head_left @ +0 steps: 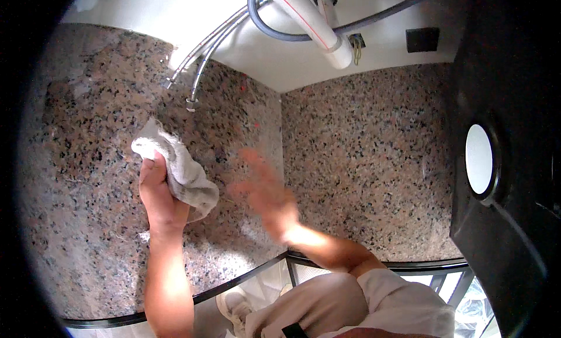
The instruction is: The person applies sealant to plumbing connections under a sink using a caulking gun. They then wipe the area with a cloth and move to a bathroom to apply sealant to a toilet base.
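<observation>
Cloth, one, greyish-white terry, bunched (184,171): in your left hand (160,200), thumb on top, over the left-hand part of the desk (87,163), which is speckled pinkish-brown granite.

Right hand, yours (276,210): fingers spread wide, blurred, to the right of the cloth and apart from it, near the seam in the granite; you cannot tell here whether it touches the stone.

Braided metal hoses, two (204,65): nut ends beyond the cloth.

White pipe, red-striped (304,16): above the desk's far corner, crossed by a grey flexible hose (385,18).

Square black plate (422,40): on the white wall (385,54).

Black panel (508,63): at your right, bearing a white oval disc (479,158).
</observation>
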Motion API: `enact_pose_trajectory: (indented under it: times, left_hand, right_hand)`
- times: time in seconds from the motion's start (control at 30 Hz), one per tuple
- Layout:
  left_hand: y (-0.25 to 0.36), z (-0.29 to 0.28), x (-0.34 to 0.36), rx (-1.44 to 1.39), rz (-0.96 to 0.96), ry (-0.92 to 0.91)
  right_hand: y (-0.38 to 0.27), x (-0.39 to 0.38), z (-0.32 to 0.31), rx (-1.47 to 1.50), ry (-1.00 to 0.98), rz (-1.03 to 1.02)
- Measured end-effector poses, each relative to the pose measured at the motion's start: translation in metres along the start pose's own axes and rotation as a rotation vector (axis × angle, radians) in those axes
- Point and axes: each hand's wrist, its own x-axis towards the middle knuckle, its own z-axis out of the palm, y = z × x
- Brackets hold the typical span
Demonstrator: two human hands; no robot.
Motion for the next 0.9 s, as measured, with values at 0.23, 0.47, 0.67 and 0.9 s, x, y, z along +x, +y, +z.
enact_pose_trajectory:
  times: [0.23, 0.47, 0.67, 0.9]
  left_hand:
    - [-0.009, 0.006, -0.007, 0.024, -0.081, -0.094]
    - [-0.012, 0.005, -0.007, 0.038, -0.093, -0.144]
    - [-0.013, 0.002, -0.006, 0.078, -0.097, -0.145]
    - [-0.014, 0.005, -0.009, 0.098, -0.106, -0.148]
  right_hand:
    - [-0.115, 0.158, -0.124, -0.758, 0.727, -0.790]
    - [-0.191, 0.274, -0.169, -1.075, 0.781, -1.177]
    - [-0.189, 0.282, -0.156, -1.118, 0.906, -1.161]
    - [-0.180, 0.285, -0.143, -0.986, 0.999, -1.058]
